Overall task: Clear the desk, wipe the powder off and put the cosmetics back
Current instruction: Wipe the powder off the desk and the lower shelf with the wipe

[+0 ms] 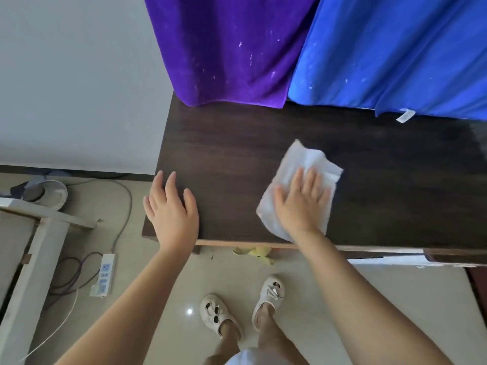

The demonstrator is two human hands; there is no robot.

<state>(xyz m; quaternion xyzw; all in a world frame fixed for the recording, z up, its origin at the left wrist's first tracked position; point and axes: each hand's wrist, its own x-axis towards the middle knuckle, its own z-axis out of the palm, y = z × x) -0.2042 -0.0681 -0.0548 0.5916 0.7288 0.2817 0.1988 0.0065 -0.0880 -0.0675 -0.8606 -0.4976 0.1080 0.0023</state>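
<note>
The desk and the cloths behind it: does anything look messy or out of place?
The desk top looks clean where the right hand presses a white wipe. The purple cloth and blue cloth behind carry white specks. Below the desk edge, something yellow lies on the floor.

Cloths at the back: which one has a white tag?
The blue cloth, on the right; its tag hangs at the hem. The purple cloth shows none.

Dark wooden desk (237, 143), white wipe (313, 162) on it, purple cloth (232, 48) and blue cloth (395, 54) at back
</note>
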